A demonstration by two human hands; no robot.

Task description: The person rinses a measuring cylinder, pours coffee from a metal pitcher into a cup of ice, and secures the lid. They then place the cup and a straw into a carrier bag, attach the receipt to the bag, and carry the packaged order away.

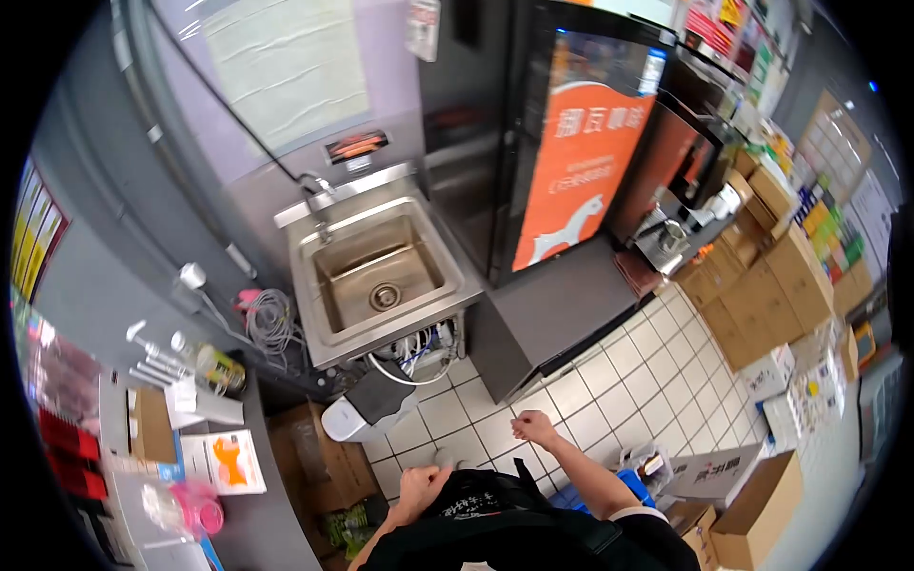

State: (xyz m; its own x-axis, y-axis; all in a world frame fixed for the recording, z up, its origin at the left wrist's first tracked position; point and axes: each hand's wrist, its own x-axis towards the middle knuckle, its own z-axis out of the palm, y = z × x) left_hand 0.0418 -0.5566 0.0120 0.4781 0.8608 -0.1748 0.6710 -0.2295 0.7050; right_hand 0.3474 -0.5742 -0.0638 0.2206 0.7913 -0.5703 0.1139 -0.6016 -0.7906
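My left hand [422, 490] hangs at waist height beside the black apron [490, 506], its fingers curled in and nothing visible in them. Held out over the tiled floor, my right hand [533, 426] is closed in a loose fist, also with nothing showing in it. Neither hand touches any object that I can see. Ahead stands a steel sink [328, 328] with a tap [319, 205] and a drain in its basin. Below it, a white bin with a dark lid [347, 419] is the thing nearest my left hand.
An orange-fronted machine [586, 171] stands on a dark cabinet [562, 295] right of the sink. Cardboard boxes [762, 305] are stacked farther right, with an opened carton [762, 509] near my right side. On the left, a counter [276, 514] holds bottles, papers and a pink item [200, 509].
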